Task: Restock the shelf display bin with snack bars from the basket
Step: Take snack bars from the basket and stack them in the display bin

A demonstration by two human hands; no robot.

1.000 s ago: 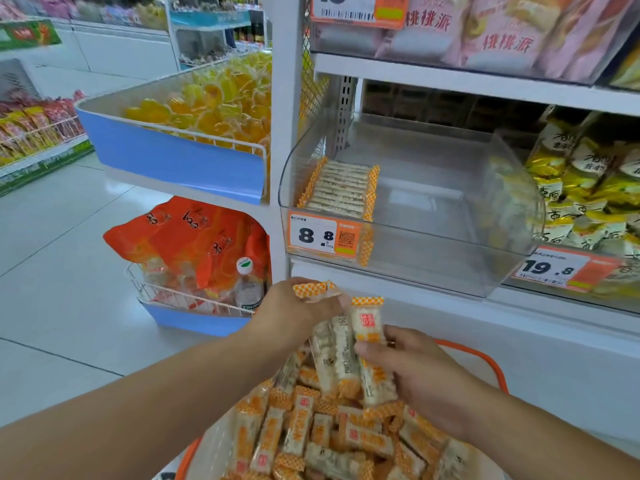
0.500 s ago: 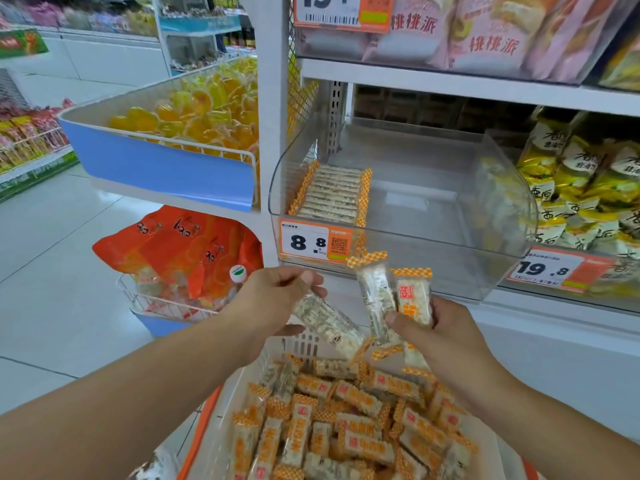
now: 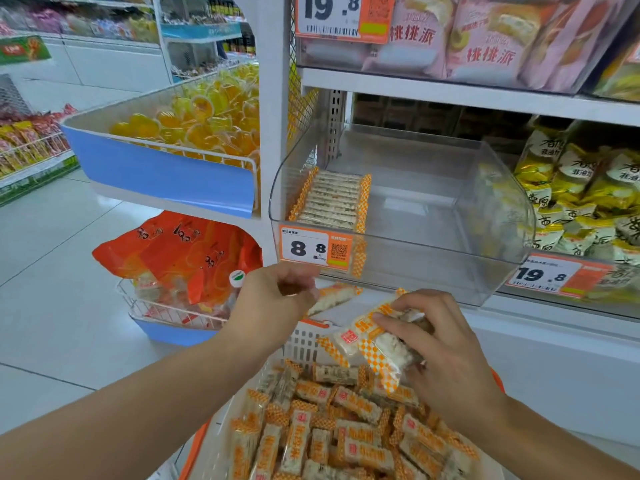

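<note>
A clear plastic display bin [image 3: 491,216] sits on the shelf with one neat row of snack bars [image 3: 330,199] at its left side. Below it, a white basket [image 3: 304,344] with an orange rim holds several loose snack bars [image 3: 346,427] in orange-checked wrappers. My left hand [image 3: 273,299] is just under the bin's price tag, pinching one bar [image 3: 334,295] that sticks out to the right. My right hand [image 3: 440,344] hovers over the basket, closed on a small bundle of bars [image 3: 374,344] lying sideways.
A price tag reading 8.8 [image 3: 315,247] is fixed to the bin's front. To the left, a blue tray of yellow jelly cups [image 3: 194,123] and a wire basket of orange bags [image 3: 180,258]. Yellow snack packs [image 3: 581,192] fill the right neighbour bin; pink packs [image 3: 485,36] above.
My right hand has turned its bars from upright to sideways and dropped slightly. My left hand has risen a little towards the bin with its single bar. The view has shifted closer.
</note>
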